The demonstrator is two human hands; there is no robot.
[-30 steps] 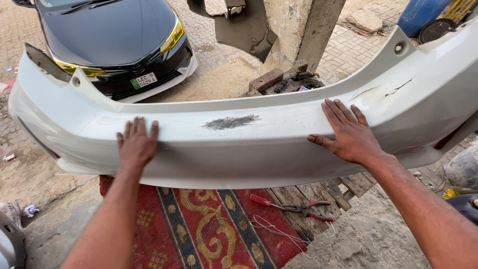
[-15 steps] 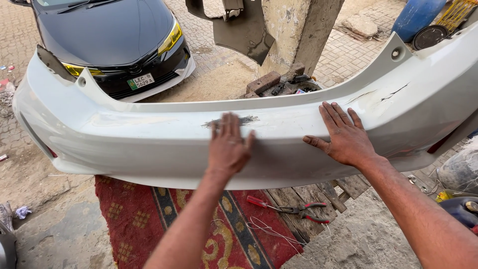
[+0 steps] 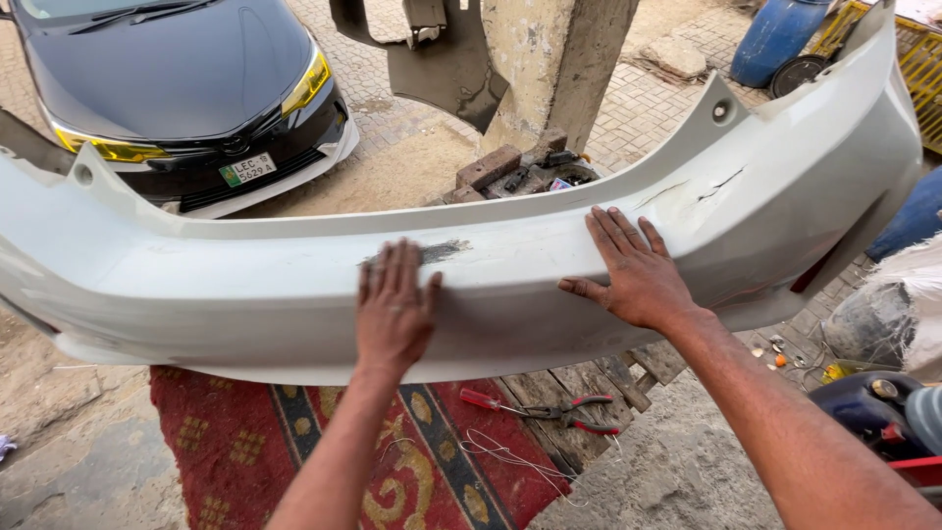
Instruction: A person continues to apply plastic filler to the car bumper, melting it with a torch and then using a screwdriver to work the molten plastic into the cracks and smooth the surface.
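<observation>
A long white car bumper (image 3: 245, 294) stretches across the view in front of me, raised above the ground. A dark scuffed patch (image 3: 442, 252) marks its upper face near the middle, and a thin crack (image 3: 721, 184) shows toward its right end. My left hand (image 3: 394, 309) lies flat on the bumper, fingers spread, fingertips just below and left of the scuffed patch. My right hand (image 3: 636, 270) rests flat on the bumper further right, fingers apart. Neither hand holds anything.
A red patterned rug (image 3: 245, 447) lies under the bumper. Red-handled pliers (image 3: 579, 412), a red-handled screwdriver (image 3: 491, 402) and loose wire (image 3: 500, 456) lie on wooden planks. A black car (image 3: 186, 88) is parked behind. A concrete pillar (image 3: 554, 59), bricks (image 3: 491, 167) and a blue barrel (image 3: 775, 39) stand beyond.
My left hand has slid right along the bumper from its left part to the scuffed patch. My right hand has stayed in place. The view has shifted slightly.
</observation>
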